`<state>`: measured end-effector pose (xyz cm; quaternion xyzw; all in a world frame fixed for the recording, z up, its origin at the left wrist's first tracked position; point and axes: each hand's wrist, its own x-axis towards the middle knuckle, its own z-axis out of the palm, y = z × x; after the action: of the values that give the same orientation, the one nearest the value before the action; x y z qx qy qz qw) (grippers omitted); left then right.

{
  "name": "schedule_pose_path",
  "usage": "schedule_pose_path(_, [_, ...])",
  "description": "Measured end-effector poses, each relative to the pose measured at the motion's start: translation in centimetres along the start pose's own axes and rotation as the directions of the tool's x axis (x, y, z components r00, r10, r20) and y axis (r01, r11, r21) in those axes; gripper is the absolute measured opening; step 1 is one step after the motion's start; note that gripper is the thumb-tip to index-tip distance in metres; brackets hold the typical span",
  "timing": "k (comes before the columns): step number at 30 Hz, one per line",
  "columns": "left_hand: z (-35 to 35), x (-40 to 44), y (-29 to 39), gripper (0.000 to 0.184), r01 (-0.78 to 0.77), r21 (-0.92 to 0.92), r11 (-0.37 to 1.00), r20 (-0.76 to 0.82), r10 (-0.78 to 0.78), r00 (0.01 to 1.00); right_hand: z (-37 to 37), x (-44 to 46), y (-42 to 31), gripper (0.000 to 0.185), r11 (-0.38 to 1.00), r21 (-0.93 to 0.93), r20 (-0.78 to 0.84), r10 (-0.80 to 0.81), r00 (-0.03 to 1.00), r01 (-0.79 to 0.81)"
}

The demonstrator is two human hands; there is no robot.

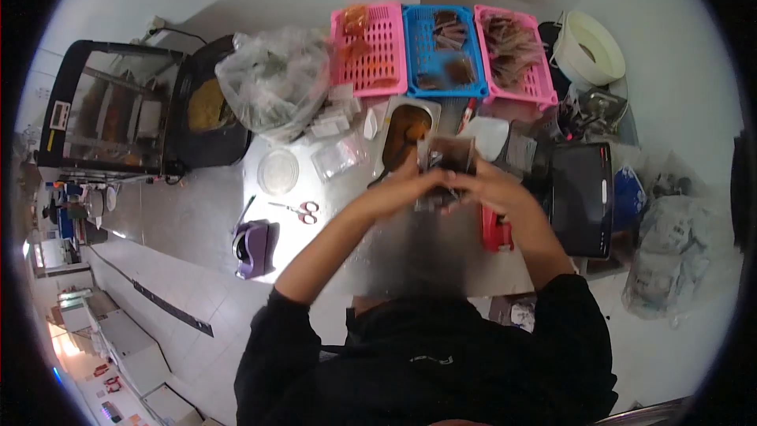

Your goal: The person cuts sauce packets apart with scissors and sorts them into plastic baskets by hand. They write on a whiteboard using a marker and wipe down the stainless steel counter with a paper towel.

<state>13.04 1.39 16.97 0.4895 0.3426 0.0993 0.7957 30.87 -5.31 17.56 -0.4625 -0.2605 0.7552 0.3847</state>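
My left hand [400, 189] and my right hand [495, 188] meet over the steel table [355, 256]. Between them is a small clear plastic packet [447, 151] with something dark brown in it; its lower part is blurred and partly covered by my fingers. Both hands have their fingers closed around its sides. Just behind my left hand stands a metal tray [410, 122] of brown sauce or paste, with a dark spoon-like utensil in it. A red stapler-like tool [495, 230] lies below my right hand.
Pink basket [369, 79], blue basket [410, 39] and another pink basket [544, 83] with packets line the back. Scissors [306, 211], a purple tape dispenser [252, 248], a round lid [278, 172] and a full plastic bag [276, 83] sit left; a dark screen [581, 201] stands right.
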Motion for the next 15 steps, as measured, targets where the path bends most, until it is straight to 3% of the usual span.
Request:
schedule_pose_path(2, [-1.2, 3.8, 5.9, 0.052, 0.043, -0.019, 0.999, 0.031, -0.043, 0.999, -2.3, 2.6, -4.4, 0.077, 0.994, -0.063, -0.037, -0.088, 0.995, 0.085])
schedule_pose_path(4, [-4.8, 11.0, 7.5, 0.053, -0.098, 0.085, 0.992, 0.172, 0.082, 0.982, -5.3, 7.0, -7.2, 0.080, 0.964, -0.185, -0.164, -0.224, 0.961, 0.193])
schedule_pose_path(5, [-6.3, 14.4, 8.3, 0.056, -0.161, 0.323, 0.933, 0.104, 0.134, 0.986, -7.0, 9.7, -8.1, 0.082, 0.937, -0.252, -0.219, -0.297, 0.930, 0.240])
schedule_pose_path(8, [-9.1, 21.4, 9.5, 0.056, -0.392, 0.372, 0.842, 0.053, 0.402, 0.914, -13.3, 19.4, -8.7, 0.096, 0.647, -0.474, -0.115, -0.718, 0.687, 0.597])
schedule_pose_path(9, [-10.7, 24.5, 8.7, 0.060, -0.533, 0.300, 0.791, 0.111, 0.526, 0.843, -14.1, 20.8, -9.5, 0.099, 0.656, -0.432, -0.098, -0.717, 0.690, 0.619])
schedule_pose_path(11, [-12.2, 27.2, 8.3, 0.064, -0.598, 0.501, 0.626, 0.144, 0.620, 0.771, -15.4, 23.3, -10.2, 0.104, 0.683, -0.340, -0.073, -0.704, 0.706, 0.646])
schedule_pose_path(12, [-13.2, 28.4, 7.6, 0.067, -0.611, 0.585, 0.534, 0.166, 0.658, 0.734, -16.8, 25.0, -9.6, 0.105, 0.631, -0.442, -0.007, -0.714, 0.700, 0.638])
schedule_pose_path(13, [-14.7, 29.6, 6.3, 0.070, -0.552, 0.754, 0.355, 0.173, 0.704, 0.689, -18.1, 26.9, -8.8, 0.105, 0.568, -0.538, 0.060, -0.712, 0.700, 0.623])
schedule_pose_path(14, [-16.0, 30.7, 4.8, 0.070, -0.545, 0.766, 0.341, 0.209, 0.670, 0.712, -19.8, 28.2, -7.8, 0.106, 0.497, -0.625, 0.125, -0.697, 0.706, 0.601])
schedule_pose_path(15, [-16.5, 30.7, 3.4, 0.071, -0.538, 0.776, 0.329, 0.242, 0.633, 0.736, -20.2, 27.7, -7.6, 0.104, 0.479, -0.722, 0.186, -0.560, 0.807, 0.499])
